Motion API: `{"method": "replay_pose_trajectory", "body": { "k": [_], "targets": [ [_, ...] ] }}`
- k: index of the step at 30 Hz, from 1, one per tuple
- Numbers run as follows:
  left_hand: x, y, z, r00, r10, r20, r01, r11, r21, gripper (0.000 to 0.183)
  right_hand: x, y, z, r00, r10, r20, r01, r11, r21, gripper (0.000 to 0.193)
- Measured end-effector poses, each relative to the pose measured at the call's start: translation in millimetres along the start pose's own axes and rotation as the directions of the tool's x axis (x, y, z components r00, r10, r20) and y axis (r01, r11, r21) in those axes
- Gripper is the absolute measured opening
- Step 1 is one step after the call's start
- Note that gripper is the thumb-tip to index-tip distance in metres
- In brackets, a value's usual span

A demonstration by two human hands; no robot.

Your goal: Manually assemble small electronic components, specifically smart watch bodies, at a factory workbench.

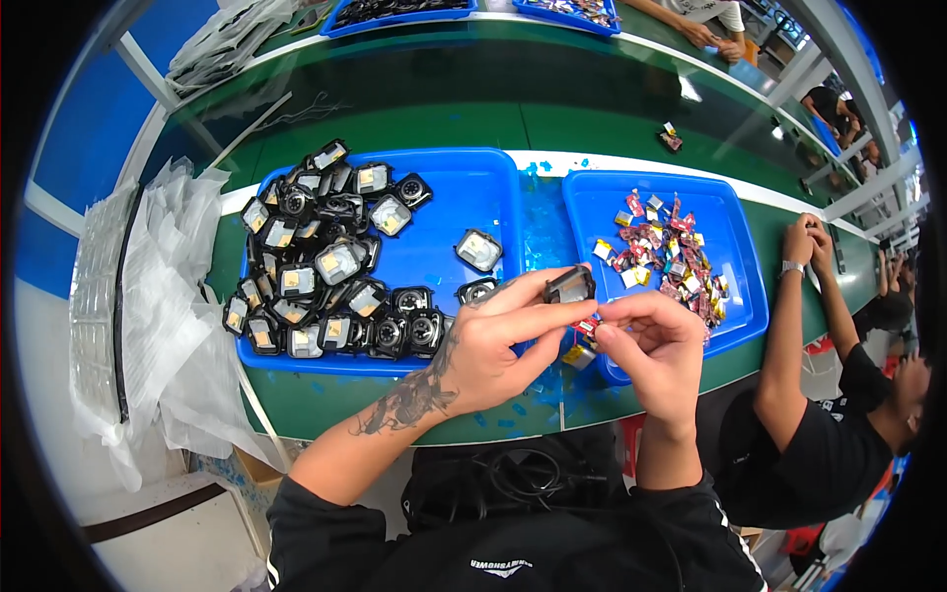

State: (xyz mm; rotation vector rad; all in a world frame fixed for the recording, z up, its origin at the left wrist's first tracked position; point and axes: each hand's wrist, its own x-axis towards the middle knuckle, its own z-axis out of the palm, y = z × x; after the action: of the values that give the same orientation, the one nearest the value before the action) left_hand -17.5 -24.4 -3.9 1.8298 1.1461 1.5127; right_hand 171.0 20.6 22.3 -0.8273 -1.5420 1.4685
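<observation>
My left hand (488,350) is closed around a black watch housing (570,287), held up between the two trays. My right hand (659,360) pinches close beside it, with the fingertips at a small battery (580,355) that has a red and a yellowish-silver part. The battery hangs just below the housing; whether the two touch is hard to tell. Under my left hand, the left blue tray (464,192) carries a heap of similar black watch housings (340,264), some with round sensor backs. Beyond my right hand, the right blue tray (742,222) holds a loose pile of small red and yellow-silver batteries (681,247).
Blue film scraps (541,237) litter the green bench between the trays. Plastic sheeting (173,316) hangs at the left. A lone small part (670,138) lies across the white rail. At the right sits a co-worker (819,414), forearms on the bench.
</observation>
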Motion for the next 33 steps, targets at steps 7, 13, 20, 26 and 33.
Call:
{"method": "replay_pose_trajectory", "body": {
  "k": [7,13,20,26,33],
  "targets": [
    [-0.9,3.6,-2.6,0.990,-0.078,0.121,0.075,0.997,0.023,0.020,2.1,-3.5,-14.0,0.987,0.098,0.126,-0.102,0.994,0.030,0.009],
    [0.5,9.6,-0.2,0.867,-0.454,0.204,0.493,0.839,-0.230,0.013,-0.3,-1.8,-12.3,0.982,0.145,0.121,-0.145,0.989,-0.013,0.010],
    [-0.1,10.2,4.8,0.796,-0.564,0.220,0.600,0.683,-0.417,0.023,-3.7,8.0,5.1,0.998,-0.001,-0.061,-0.011,0.979,-0.203,0.020],
    [-4.7,2.6,8.2,0.836,-0.512,0.197,0.521,0.627,-0.579,0.042,1.8,23.7,10.9,0.991,-0.037,-0.131,0.021,0.992,-0.121,0.033],
    [1.1,6.6,2.1,0.842,-0.504,0.195,0.521,0.663,-0.537,0.055,7.6,14.0,11.2,0.999,-0.016,-0.049,0.006,0.980,-0.197,0.036]
  ]
}}
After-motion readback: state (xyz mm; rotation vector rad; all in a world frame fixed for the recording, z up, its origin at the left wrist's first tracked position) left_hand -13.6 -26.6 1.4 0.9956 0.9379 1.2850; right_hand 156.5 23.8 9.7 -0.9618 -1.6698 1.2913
